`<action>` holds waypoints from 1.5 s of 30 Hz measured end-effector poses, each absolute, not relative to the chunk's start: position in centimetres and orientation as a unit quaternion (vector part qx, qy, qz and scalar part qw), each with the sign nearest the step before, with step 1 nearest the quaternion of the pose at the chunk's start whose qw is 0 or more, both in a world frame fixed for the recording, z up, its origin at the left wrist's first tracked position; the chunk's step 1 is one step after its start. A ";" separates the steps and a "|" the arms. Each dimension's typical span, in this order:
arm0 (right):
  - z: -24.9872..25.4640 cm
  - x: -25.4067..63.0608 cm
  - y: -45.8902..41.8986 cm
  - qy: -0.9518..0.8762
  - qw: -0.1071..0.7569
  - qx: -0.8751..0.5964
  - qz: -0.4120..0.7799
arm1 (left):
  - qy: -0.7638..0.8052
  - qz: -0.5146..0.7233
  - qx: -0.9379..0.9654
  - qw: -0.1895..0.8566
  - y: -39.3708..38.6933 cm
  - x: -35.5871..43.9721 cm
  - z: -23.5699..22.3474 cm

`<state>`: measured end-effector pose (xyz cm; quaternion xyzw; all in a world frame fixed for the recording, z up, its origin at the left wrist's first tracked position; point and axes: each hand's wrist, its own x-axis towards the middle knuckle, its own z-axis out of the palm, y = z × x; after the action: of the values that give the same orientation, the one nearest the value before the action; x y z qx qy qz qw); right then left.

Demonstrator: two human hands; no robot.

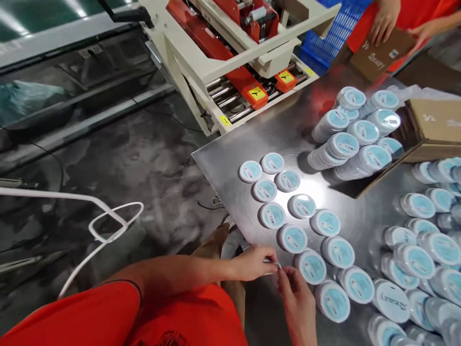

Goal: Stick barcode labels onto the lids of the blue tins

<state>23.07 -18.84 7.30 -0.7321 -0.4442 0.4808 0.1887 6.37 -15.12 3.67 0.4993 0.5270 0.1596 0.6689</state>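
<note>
Both my hands are low at the front edge of a steel table [266,129]. My left hand [252,263] pinches a small silver strip [272,262] between its fingertips. My right hand [294,302] rises from below, its fingertips meeting the strip's end. Just beside my right hand lies a round tin with a pale blue label [311,266], part of a double row of flat tins [292,238] on the steel. Further right, many more tins lie loose [414,254], and tilted stacks of tins [363,132] lean together near a cardboard carton [437,127].
At the top right, a co-worker's hands [396,29] hold a brown cardboard box [382,55]. Behind the table stands a carton-sealing machine [234,62] with orange parts and steel rollers, beside a blue plastic crate [333,38]. A white cable [101,226] lies on the grey floor at left.
</note>
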 end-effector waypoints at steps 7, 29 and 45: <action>6.2 24.7 -18.9 -0.512 0.175 -0.715 0.443 | 0.566 0.157 0.470 0.659 -15.3 7.7 2.3; 2.7 29.2 -7.9 -0.605 -0.020 -0.670 0.431 | 0.347 0.169 0.859 0.335 -13.2 9.1 -2.5; 2.9 29.3 -6.8 -0.599 -0.086 -0.664 0.439 | 0.327 0.194 0.851 0.361 -13.0 9.1 -3.5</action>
<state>29.26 -6.78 2.92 -0.6640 -0.5994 0.4386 -0.0858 9.07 -13.00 -3.52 0.8513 0.3271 0.1943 0.3613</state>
